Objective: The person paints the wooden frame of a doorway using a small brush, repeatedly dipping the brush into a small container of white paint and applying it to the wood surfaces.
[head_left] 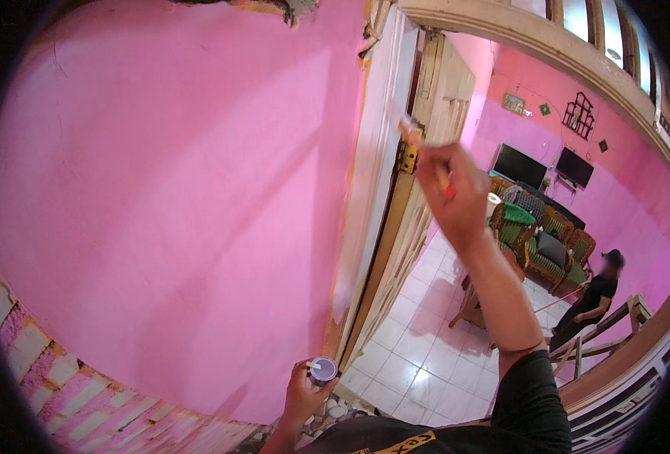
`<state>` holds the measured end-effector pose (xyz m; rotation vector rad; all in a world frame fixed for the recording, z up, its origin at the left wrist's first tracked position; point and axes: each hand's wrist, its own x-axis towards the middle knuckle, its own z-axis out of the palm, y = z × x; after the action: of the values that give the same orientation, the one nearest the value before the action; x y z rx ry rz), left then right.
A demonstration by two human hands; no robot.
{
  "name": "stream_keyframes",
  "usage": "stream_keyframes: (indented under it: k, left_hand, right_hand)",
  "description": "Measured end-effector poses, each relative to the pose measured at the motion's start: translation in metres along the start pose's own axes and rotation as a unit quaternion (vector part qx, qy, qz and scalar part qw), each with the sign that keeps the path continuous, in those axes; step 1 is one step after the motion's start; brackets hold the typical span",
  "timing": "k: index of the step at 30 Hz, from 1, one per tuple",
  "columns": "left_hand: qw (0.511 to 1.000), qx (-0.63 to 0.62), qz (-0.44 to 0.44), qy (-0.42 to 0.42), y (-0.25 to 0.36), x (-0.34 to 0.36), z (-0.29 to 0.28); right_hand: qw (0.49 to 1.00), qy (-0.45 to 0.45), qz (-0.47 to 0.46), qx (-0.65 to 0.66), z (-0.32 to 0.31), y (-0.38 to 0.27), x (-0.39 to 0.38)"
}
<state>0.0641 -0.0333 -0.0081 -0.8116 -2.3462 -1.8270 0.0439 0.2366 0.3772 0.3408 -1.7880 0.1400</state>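
My right hand [458, 185] is raised at the door frame, its fingers closed round a small paintbrush [408, 127]. The brush's bristle end is blurred and lies close to the frame and a brass-coloured hinge [408, 157]; whether it touches them I cannot tell. A red handle tip shows below my fingers. The door frame [378, 151] is white over much of its height, with bare wood tone lower down. Low in front of me, my left hand [302, 397] grips a small round paint container [323, 369], its top facing up and pale inside.
A pink wall [183, 189] fills the left side, with patchy brickwork [55, 371] along its base. The wooden door [447, 83] stands open into a tiled room. Inside are carved chairs [548, 246], two screens, a person [592, 303] in black, and a wooden trestle [637, 309].
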Motion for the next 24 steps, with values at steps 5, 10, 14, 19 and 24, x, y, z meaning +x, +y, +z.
stream_keyframes:
  k: [5, 10, 14, 19, 24]
  left_hand:
    - [1.0, 0.02, -0.015, 0.009, 0.012, -0.003, -0.015]
    - [0.998, 0.051, 0.022, -0.002, -0.007, -0.002, -0.011]
    - [1.0, 0.011, -0.017, -0.016, -0.001, -0.003, -0.017]
    - [0.999, -0.016, -0.024, -0.017, -0.004, -0.005, -0.012]
    - [1.0, -0.004, -0.017, -0.005, -0.005, -0.011, -0.016]
  right_hand:
    - [0.993, -0.12, 0.012, 0.004, -0.003, -0.017, -0.053]
    - [0.995, -0.103, 0.01, -0.002, -0.01, -0.003, -0.016]
    - [0.999, -0.033, 0.002, -0.024, -0.01, 0.003, 0.061]
    - [0.992, 0.111, -0.044, -0.033, -0.021, 0.005, 0.126]
    - [0.995, 0.059, -0.063, -0.052, -0.008, 0.008, 0.093]
